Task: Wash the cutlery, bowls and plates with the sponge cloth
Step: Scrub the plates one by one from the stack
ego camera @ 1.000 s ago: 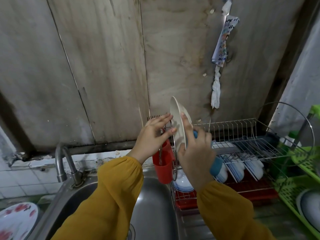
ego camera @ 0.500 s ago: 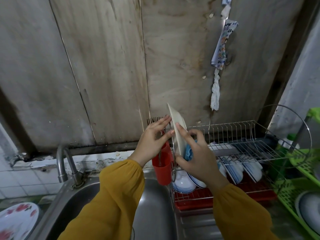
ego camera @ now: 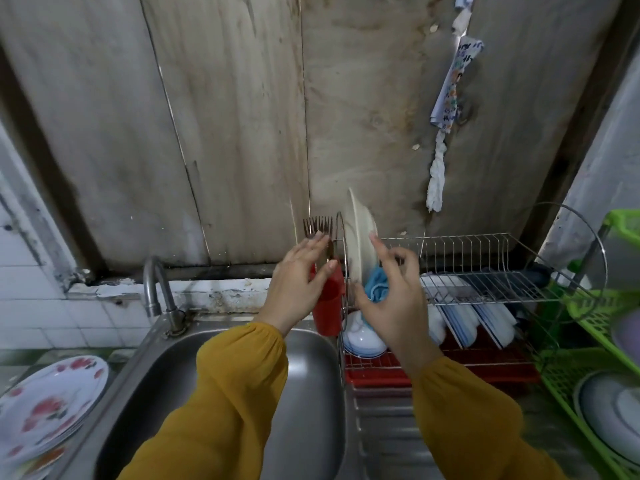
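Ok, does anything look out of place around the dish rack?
The cream plate stands on edge at the left end of the rack, neither hand gripping it; the right hand holds the sponge cloth. It could tip.

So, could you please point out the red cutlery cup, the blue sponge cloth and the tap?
red cutlery cup (ego camera: 329, 301), head view, on its front wall.
blue sponge cloth (ego camera: 375, 285), head view, on the folds showing beside the palm.
tap (ego camera: 151, 292), head view, on its curved spout.
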A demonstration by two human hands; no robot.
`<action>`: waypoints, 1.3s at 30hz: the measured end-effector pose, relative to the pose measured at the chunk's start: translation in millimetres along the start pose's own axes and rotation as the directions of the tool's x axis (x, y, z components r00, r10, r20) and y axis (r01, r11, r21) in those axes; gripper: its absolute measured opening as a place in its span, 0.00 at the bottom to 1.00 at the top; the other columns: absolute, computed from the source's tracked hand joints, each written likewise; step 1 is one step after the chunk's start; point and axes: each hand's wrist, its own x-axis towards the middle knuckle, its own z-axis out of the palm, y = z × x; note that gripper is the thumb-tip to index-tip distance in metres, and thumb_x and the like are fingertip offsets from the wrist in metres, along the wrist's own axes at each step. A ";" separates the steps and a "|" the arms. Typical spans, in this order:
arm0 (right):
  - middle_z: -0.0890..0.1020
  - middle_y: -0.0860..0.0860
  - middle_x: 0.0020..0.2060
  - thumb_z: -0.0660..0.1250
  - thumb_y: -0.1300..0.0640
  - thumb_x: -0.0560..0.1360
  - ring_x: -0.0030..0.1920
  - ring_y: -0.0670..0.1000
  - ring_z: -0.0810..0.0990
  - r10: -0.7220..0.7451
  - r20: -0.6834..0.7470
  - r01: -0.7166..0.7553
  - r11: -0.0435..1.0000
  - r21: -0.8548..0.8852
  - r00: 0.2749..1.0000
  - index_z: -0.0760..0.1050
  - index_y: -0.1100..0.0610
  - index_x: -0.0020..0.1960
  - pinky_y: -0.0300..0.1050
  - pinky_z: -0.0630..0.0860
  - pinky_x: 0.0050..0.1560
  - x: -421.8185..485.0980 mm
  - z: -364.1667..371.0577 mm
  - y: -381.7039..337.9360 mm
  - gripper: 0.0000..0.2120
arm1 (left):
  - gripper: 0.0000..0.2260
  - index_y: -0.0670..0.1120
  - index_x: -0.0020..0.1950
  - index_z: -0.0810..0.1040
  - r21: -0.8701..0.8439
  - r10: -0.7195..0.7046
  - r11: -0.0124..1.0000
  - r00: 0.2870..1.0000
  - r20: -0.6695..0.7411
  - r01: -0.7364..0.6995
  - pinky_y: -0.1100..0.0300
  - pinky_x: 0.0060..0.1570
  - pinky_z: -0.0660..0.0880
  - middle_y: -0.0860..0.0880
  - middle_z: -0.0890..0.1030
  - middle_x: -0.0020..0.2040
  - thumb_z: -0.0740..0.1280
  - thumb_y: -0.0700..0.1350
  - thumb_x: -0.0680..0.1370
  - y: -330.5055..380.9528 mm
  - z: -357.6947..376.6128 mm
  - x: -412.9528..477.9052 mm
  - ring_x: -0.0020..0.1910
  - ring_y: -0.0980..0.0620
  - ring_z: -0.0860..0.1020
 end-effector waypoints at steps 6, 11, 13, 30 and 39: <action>0.71 0.52 0.59 0.73 0.62 0.70 0.57 0.42 0.71 0.009 -0.035 -0.003 0.986 0.169 0.999 0.76 0.55 0.64 0.21 0.68 0.53 -42.1 -1.5 -39.8 0.24 | 0.23 0.53 0.76 0.63 0.224 -0.113 0.966 0.991 -0.076 0.128 0.53 0.74 0.54 0.50 0.62 0.77 0.60 0.54 0.82 -9.0 -12.9 -66.9 0.76 0.51 0.58; 0.73 0.50 0.54 0.66 0.56 0.70 0.54 0.47 0.75 -0.055 0.102 0.023 0.955 0.294 0.993 0.80 0.56 0.56 0.29 0.71 0.57 -78.1 27.4 -63.5 0.15 | 0.21 0.50 0.74 0.69 0.333 -0.171 0.919 0.975 -0.143 0.210 0.48 0.70 0.60 0.47 0.68 0.74 0.59 0.53 0.81 -37.2 -30.3 -126.8 0.74 0.46 0.64; 0.74 0.48 0.53 0.66 0.56 0.70 0.53 0.46 0.76 -0.064 0.176 0.005 0.948 0.319 0.982 0.81 0.54 0.54 0.31 0.72 0.56 -92.7 44.9 -75.1 0.14 | 0.20 0.48 0.71 0.72 0.393 -0.178 0.892 0.972 -0.151 0.225 0.47 0.67 0.65 0.45 0.73 0.71 0.60 0.51 0.79 -53.0 -40.3 -147.9 0.71 0.43 0.69; 0.84 0.51 0.46 0.69 0.57 0.73 0.50 0.50 0.78 -0.248 0.701 0.096 0.963 0.250 0.668 0.82 0.49 0.59 0.45 0.76 0.47 -139.4 277.3 -255.0 0.15 | 0.15 0.42 0.62 0.80 0.560 -0.486 0.664 0.855 -0.182 0.496 0.42 0.62 0.71 0.39 0.80 0.62 0.68 0.38 0.75 -292.4 -188.8 -264.1 0.62 0.37 0.77; 0.80 0.53 0.61 0.66 0.60 0.75 0.60 0.57 0.78 -0.143 0.939 0.196 0.977 0.084 0.314 0.75 0.46 0.67 0.46 0.77 0.53 -138.5 418.7 -306.2 0.22 | 0.20 0.49 0.75 0.67 0.530 -0.718 0.604 0.695 0.038 0.595 0.55 0.71 0.63 0.47 0.69 0.74 0.60 0.42 0.82 -408.8 -229.2 -283.4 0.72 0.47 0.66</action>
